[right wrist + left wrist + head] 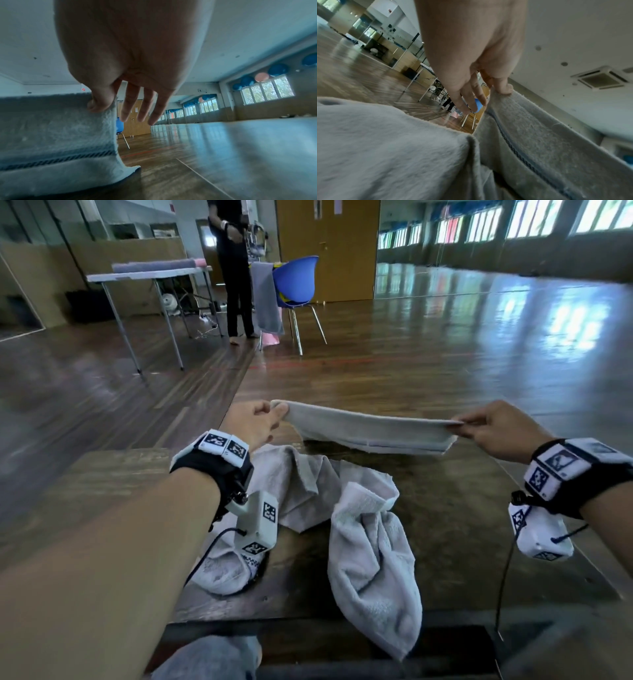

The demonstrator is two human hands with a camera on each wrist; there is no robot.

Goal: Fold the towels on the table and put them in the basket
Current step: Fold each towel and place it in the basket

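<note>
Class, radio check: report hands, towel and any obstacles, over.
Left hand and right hand each pinch a corner of the stretched towel. Crumpled towels lie on the table beneath. Basket not in view.

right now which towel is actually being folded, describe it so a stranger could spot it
Start at the dark wooden table in front of the person. Above its far edge, the held towel hangs stretched between the left hand and right hand, each pinching a top corner. Unlike the crumpled towels lying below, it is taut and lifted.
</note>
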